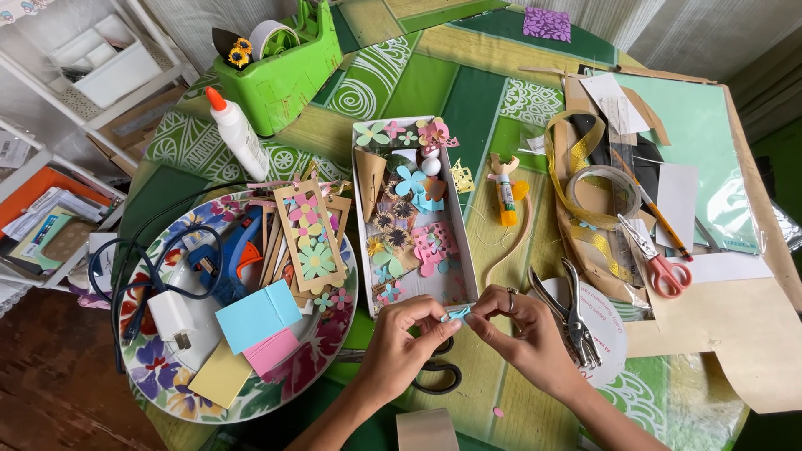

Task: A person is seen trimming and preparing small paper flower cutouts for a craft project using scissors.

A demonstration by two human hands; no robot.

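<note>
We work over a round surface (468,108) patterned in green and cream, crowded with craft supplies. At our left sits a flowered plate (167,392) carrying a blue glue gun (230,255), a white plug (171,321), paper squares in blue, pink and yellow, and flower-trimmed card tags (311,238). Straight ahead of our hands lies a long white tray (361,250) filled with paper flowers, its long side running away from us. At our right lie a hole punch (576,313), red-handled scissors (660,263) and a roll of gold ribbon (597,188). Farther back stand a green tape dispenser (288,71) and a glue bottle (236,134).

Both hands meet just below the near end of the tray. Our left hand (401,342) and right hand (522,338) pinch a small light-blue paper strip (457,312) between thumbs and fingertips, one at either end. The strip lies roughly crosswise, left to right, between the two hands, held a little above the surface and just above a pair of black-handled scissors (439,376). Neither hand is nearer than the other; they share it evenly, fingers closed narrow on the paper. The tray's near end is just beyond the strip.
</note>
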